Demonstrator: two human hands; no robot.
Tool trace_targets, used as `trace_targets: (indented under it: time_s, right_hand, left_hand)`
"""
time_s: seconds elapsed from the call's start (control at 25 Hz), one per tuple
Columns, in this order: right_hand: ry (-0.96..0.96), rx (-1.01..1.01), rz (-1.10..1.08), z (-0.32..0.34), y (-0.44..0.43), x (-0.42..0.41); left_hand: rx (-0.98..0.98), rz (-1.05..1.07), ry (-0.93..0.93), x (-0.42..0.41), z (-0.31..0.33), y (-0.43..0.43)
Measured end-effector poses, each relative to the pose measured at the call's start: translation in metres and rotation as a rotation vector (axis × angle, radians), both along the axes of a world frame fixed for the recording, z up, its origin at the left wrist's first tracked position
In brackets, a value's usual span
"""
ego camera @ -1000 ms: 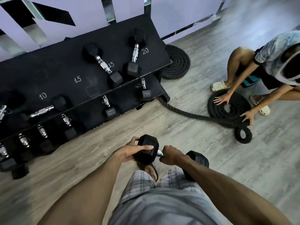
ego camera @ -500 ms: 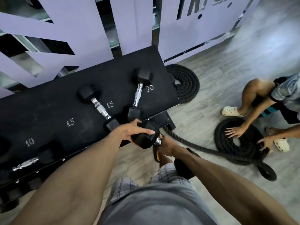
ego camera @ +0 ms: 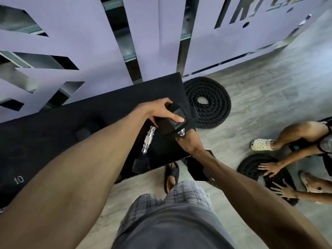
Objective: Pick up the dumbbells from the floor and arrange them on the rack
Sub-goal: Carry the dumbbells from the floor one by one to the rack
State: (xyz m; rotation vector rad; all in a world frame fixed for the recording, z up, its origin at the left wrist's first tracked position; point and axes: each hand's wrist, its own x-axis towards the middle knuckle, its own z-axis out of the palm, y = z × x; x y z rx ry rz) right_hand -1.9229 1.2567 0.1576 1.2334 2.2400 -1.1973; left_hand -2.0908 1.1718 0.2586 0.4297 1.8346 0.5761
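Note:
I hold a black hex dumbbell (ego camera: 173, 123) over the right end of the black rack (ego camera: 53, 133). My left hand (ego camera: 158, 112) grips its far head from above. My right hand (ego camera: 188, 142) is closed around its chrome handle, and the near head (ego camera: 198, 169) hangs below my right wrist, past the rack's front edge. Another dumbbell with a chrome handle (ego camera: 148, 139) lies on the rack's top shelf just left of the held one, partly hidden under my left forearm. A further dark dumbbell head (ego camera: 84, 132) shows on the shelf to the left.
A coiled black rope (ego camera: 208, 103) lies on the floor right of the rack. At the right a crouching person presses both hands on a second rope coil (ego camera: 251, 168). A lilac cut-out wall panel (ego camera: 152, 33) stands behind the rack. My sandalled foot (ego camera: 171, 175) is at the rack's front.
I have stepped closer and raised the dumbbell from knee height up over the rack's right end. The view has tilted toward the wall, hiding the lower shelf.

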Motion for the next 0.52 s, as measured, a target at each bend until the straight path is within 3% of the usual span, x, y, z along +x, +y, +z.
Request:
trace_targets:
  time_s: [0.16,0.52]
  right_hand:
    - [0.056,-0.034,-0.123,-0.005,0.025,-0.051]
    - [0.139,-0.188,-0.192,-0.055,0.049,-0.107]
  left_hand:
    - [0.052,-0.12,0.209,-0.045,-0.005,0.046]
    - [0.113,0.078,0.35,-0.083,-0.072,0.076]
